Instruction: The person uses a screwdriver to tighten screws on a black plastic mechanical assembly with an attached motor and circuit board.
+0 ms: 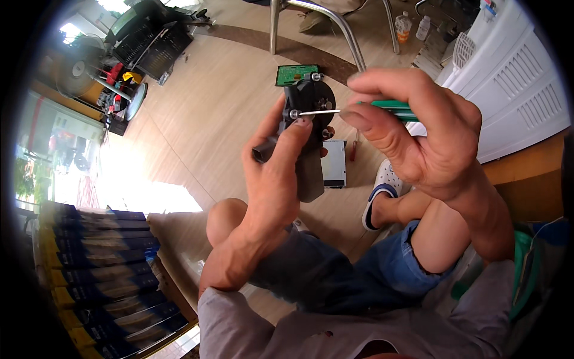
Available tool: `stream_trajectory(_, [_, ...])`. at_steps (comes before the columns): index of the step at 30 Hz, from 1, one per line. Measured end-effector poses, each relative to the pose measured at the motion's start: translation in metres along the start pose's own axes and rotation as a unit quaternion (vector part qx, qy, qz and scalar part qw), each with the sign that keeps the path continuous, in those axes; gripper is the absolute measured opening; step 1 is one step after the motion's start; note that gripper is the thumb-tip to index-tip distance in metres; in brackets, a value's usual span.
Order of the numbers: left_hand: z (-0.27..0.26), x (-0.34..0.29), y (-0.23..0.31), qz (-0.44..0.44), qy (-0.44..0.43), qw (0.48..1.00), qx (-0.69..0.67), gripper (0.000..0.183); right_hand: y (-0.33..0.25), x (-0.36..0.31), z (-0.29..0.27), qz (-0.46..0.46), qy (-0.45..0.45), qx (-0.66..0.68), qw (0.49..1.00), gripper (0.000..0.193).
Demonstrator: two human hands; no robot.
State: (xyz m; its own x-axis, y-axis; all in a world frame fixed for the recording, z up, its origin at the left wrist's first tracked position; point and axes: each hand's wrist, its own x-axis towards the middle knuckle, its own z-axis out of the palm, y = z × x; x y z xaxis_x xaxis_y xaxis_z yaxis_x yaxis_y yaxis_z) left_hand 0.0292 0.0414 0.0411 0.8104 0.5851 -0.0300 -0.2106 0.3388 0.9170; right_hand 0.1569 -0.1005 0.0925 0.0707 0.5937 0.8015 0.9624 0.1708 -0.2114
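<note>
In front of me, my left hand (269,173) grips a black plastic pump-like part (310,173), with the thumb lying along its near face. This part has a round housing at the top, a short pipe stub (263,151) sticking out to the left, and several metal screws around it. My right hand (433,134) pinches a green-handled screwdriver (391,107) between thumb and fingers. Its thin shaft runs left, and the tip meets or nearly meets a metal screw (294,113) on the part's left side, just above my left thumb.
Beyond the part, a green circuit board (293,74) and a silver box (336,163) lie on the tiled floor, near a red-handled tool (354,149). Metal chair legs (335,24) stand ahead. A white slatted panel (520,78) is at right, stacked blue-and-yellow boxes (113,263) at left.
</note>
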Motion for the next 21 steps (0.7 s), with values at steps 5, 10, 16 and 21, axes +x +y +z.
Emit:
stream_trajectory(5, [0.003,-0.001,0.0,0.016,-0.005,1.0,-0.002,0.049,0.001,-0.001,0.002,0.036,0.007,0.121,0.992,0.029])
stream_trajectory(10, [-0.004,0.002,-0.001,0.013,0.002,1.0,0.002,0.046,0.0,-0.001,0.004,0.047,-0.019,0.128,0.991,0.028])
stream_trajectory(16, [-0.001,0.005,0.003,0.025,0.023,0.999,0.01,0.045,-0.006,0.0,0.008,0.065,0.017,0.087,0.994,0.022])
stream_trajectory(21, [0.005,0.001,0.008,-0.025,0.058,0.997,0.037,0.042,0.01,0.006,0.006,0.027,0.03,0.047,0.998,0.021])
